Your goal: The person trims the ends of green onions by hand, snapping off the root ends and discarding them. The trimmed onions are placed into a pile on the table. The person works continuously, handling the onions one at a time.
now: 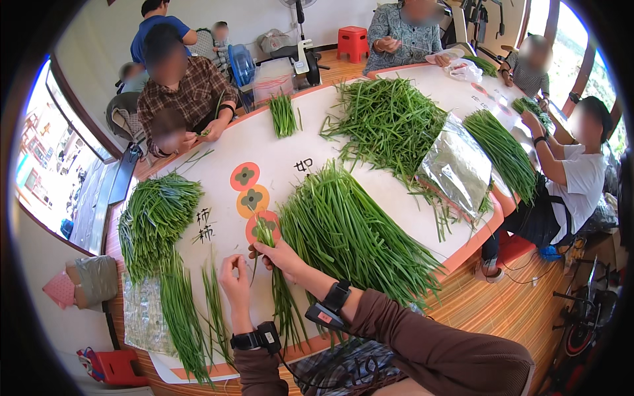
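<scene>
My right hand (281, 258) is closed around a small bunch of garlic chives (283, 302), whose pale ends point up and away from me while the green leaves hang down toward the table edge. Just left of it, my left hand (235, 281) is raised with curled fingers; whether it pinches a thin blade cannot be made out. A large heap of chives (346, 227) lies right of my hands. On the left are a dense pile of bundled chives (156, 218), a long loose bunch (181, 317) and a few thin strands (214, 302).
The table cover (218, 163) bears persimmon pictures and writing. Farther off lie a tangled chive heap (391, 123), a silvery plastic sheet (458, 163), another long bunch (500, 151) and a small upright-looking bundle (283, 116). Several people sit around the table, some handling chives.
</scene>
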The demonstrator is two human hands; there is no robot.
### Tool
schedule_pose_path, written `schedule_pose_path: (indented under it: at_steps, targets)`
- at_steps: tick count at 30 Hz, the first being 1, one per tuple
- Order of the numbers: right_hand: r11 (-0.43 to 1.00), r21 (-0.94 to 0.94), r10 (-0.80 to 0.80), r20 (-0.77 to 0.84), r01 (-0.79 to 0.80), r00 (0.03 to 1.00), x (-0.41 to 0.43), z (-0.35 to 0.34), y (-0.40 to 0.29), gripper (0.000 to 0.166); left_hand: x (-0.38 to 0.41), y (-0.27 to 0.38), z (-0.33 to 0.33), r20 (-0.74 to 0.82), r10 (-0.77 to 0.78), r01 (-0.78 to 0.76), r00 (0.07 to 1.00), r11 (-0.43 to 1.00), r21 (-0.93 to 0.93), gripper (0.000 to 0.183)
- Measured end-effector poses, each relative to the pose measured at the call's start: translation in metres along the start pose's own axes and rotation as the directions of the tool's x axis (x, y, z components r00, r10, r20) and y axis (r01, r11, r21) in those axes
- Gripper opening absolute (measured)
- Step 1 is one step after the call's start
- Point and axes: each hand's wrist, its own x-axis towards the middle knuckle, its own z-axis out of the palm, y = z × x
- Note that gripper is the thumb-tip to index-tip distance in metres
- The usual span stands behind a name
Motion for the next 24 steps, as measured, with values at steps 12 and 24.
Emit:
schedule_pose_path:
  at_steps: [12,24]
  targets:
    - [0.996,-0.049,0.071,0.008,-0.07,0.997,-0.003,-0.001,-0.006,0.024,-0.001,-0.058,-0.03,-0.122,-0.226,0.255,0.967,0.798,0.546,0.031]
    - [0.994,-0.085,0.067,0.048,-0.063,0.997,0.002,-0.003,0.0,0.018,0.003,-0.042,-0.022,-0.105,-0.229,0.25,0.968,0.921,0.298,0.014]
